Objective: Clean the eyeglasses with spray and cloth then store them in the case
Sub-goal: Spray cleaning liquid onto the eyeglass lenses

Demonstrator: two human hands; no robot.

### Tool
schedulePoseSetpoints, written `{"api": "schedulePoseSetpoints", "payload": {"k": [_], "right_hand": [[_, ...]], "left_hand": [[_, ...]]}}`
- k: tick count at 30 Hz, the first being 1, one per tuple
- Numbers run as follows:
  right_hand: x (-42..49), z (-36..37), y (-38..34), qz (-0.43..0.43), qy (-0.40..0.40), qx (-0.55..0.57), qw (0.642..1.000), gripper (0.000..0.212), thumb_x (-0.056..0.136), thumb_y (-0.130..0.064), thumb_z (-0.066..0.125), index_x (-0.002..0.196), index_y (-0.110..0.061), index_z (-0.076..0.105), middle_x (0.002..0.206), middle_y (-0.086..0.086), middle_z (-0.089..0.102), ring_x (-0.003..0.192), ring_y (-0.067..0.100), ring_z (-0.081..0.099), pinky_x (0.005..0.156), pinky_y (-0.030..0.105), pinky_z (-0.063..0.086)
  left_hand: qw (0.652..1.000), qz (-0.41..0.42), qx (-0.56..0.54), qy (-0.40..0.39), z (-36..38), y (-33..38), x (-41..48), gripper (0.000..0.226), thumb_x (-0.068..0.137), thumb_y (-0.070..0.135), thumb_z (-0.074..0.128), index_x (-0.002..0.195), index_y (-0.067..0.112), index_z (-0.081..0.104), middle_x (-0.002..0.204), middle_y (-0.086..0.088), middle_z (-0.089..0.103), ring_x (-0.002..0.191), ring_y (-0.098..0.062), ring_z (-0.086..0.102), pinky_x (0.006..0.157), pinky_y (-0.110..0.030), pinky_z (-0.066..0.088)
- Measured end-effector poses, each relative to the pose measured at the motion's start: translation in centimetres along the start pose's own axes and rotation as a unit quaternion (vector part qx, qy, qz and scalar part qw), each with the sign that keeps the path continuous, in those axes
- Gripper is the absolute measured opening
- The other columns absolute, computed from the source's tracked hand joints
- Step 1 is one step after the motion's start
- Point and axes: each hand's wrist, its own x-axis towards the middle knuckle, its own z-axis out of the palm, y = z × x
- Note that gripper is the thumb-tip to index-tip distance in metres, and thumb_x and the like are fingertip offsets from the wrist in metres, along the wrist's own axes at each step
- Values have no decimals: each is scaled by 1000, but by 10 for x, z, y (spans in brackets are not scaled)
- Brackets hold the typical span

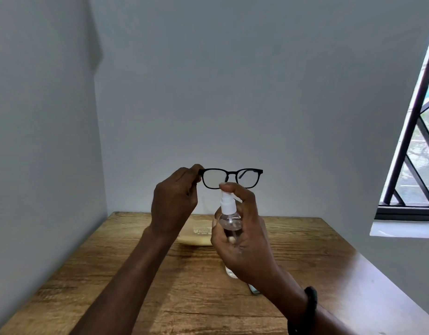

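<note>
Black-framed eyeglasses (231,178) are held up in front of the wall, lenses facing me. My left hand (174,201) pinches them at their left corner. My right hand (242,235) grips a small clear spray bottle (229,217) with a white nozzle, just below the glasses, its index finger resting on top of the pump. Behind the hands a tan eyeglass case (196,234) with white print lies on the wooden table (112,274). A sliver of something pale blue-grey, maybe the cloth (254,290), shows under my right wrist; most of it is hidden.
The table stands in a corner between two grey walls. A barred window (416,146) with a white sill is at the right. A black band circles my right wrist (310,303).
</note>
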Motion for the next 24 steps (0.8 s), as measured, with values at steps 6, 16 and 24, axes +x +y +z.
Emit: {"api": "schedulePoseSetpoints", "payload": {"k": [6, 16, 24], "right_hand": [[2, -15, 7, -1, 77, 1, 997, 73, 85, 8, 61, 141, -31, 35, 70, 3, 54, 51, 16, 51, 44, 38, 46], [7, -29, 14, 7, 107, -21, 994, 71, 88, 2, 60, 140, -37, 33, 73, 6, 57, 48, 23, 54, 42, 47, 48], [15, -35, 8, 17, 116, -26, 993, 63, 89, 2, 57, 133, -37, 35, 70, 14, 56, 46, 30, 54, 41, 49, 47]], "left_hand": [[1000, -16, 1, 20, -1, -5, 2, 30, 87, -5, 64, 111, 12, 71, 83, 1, 70, 66, -19, 65, 56, -39, 55], [999, -11, 0, 40, -3, -4, 4, 36, 84, -11, 65, 111, 12, 71, 81, 0, 70, 66, -18, 64, 54, -39, 54], [999, -11, -3, 40, -1, -3, 5, 35, 84, -11, 64, 108, 13, 70, 80, 1, 69, 64, -19, 63, 54, -40, 54]]}}
